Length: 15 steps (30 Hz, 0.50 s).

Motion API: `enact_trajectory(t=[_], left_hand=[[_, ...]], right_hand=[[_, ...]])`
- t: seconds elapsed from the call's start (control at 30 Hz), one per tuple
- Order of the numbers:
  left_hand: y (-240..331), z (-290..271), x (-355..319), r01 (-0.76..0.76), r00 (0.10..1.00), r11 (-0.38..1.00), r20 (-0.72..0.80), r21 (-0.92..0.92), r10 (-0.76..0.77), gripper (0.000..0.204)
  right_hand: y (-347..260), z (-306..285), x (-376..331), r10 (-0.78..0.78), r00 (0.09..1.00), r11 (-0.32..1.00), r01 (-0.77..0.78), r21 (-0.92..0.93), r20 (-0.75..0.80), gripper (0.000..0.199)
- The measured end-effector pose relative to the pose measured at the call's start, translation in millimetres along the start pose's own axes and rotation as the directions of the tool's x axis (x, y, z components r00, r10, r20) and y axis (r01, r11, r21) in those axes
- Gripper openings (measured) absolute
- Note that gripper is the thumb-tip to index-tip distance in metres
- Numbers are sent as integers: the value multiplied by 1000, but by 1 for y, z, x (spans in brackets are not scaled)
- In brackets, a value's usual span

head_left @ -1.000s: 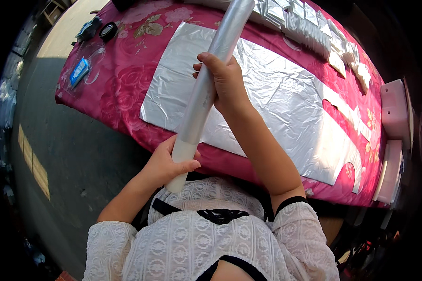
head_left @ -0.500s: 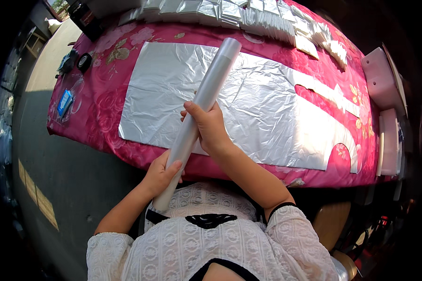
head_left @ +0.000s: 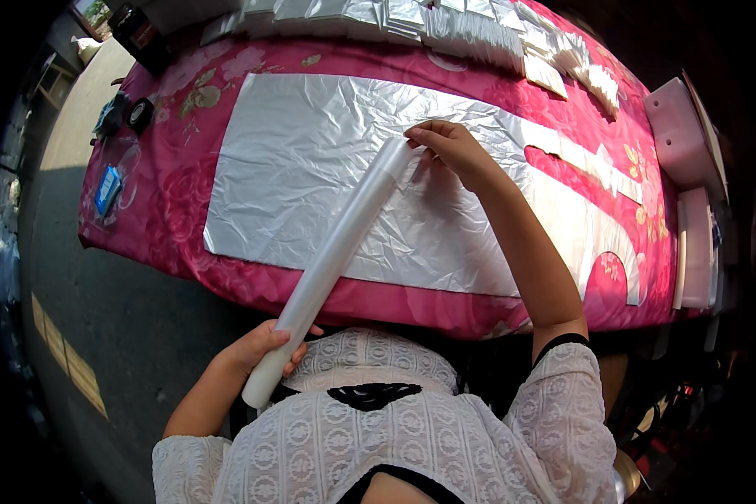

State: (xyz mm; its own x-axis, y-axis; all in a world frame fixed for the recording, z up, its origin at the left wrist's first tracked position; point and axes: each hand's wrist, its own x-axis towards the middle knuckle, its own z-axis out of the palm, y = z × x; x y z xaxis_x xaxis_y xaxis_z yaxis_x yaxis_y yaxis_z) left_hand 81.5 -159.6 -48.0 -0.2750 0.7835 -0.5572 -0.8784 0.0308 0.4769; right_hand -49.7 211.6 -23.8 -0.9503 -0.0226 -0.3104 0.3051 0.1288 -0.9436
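Observation:
A long, translucent white roll of plastic film [head_left: 332, 260] slants from near my waist up over the table. My left hand [head_left: 269, 346] is wrapped round its lower end. At the upper end, my right hand [head_left: 455, 151] has its thumb and forefinger closed on the roll's rim; whether a loose edge of film is between them is too small to tell. Beneath the roll, a stack of flat, wrinkled silvery-white plastic bags [head_left: 265, 181] lies on the table, with handle-shaped cutouts at its right end.
Pink flowered cloth covers the table [head_left: 172, 185]. Folded white packets [head_left: 470, 34] line the far edge. At the left are a black jar [head_left: 141, 38], a roll of black tape [head_left: 140, 114] and a blue packet [head_left: 107, 190]. Pink boxes [head_left: 685, 130] stand at the right.
My right hand has let go of the roll's middle and moved up to its far end. My left hand has shifted down and left, bringing the roll lower.

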Motion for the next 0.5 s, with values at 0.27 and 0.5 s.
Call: enact_trajectory(t=[0.27,0.5], left_hand=[[-1,-3,-1,11,1000,1000,24,-16,-10,72],[-3,-11,-18,61,998,996,23,58,-62,67]], right_hand=[[2,13,7,-48,960,997,63,-49,276,21],[10,-47,25,-140,970,970,95,-223,-196,19]])
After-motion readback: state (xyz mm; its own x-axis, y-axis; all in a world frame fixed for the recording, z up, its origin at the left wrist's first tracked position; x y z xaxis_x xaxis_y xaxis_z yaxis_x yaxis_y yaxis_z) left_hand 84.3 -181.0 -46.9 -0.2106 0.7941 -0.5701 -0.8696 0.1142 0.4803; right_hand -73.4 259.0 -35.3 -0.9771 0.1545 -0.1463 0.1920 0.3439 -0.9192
